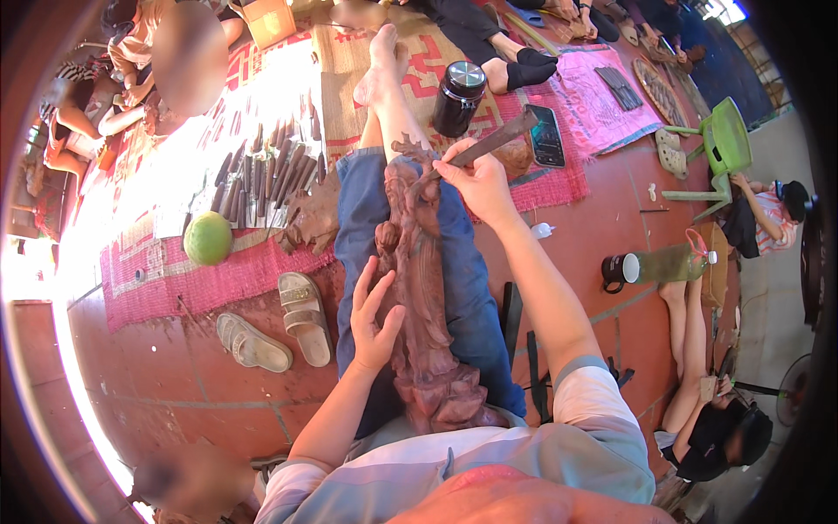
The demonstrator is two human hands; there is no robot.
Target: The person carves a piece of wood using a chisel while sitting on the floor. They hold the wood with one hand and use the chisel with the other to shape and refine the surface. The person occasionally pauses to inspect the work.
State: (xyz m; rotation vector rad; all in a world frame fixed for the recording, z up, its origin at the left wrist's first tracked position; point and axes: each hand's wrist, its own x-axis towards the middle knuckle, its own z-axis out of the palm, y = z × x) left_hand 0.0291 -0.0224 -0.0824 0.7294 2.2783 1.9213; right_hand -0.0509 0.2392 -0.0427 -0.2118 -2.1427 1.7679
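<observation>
A tall reddish-brown carved wooden statue (423,306) is lying along the person's leg in blue jeans (467,288), so it is not rolling about. The left hand (374,321) is resting flat against the statue's side with its fingers spread open, not gripping, just keeping the wood steady. The right hand (476,179) is closing tight around a long metal chisel with a wooden handle (484,144), and the chisel's tip is touching the top end of the statue. Many more dark carving tools (266,175) are lying in rows on the pink woven mat (175,279), close by for easy picking. A round green fruit (208,237) is sitting there too.
</observation>
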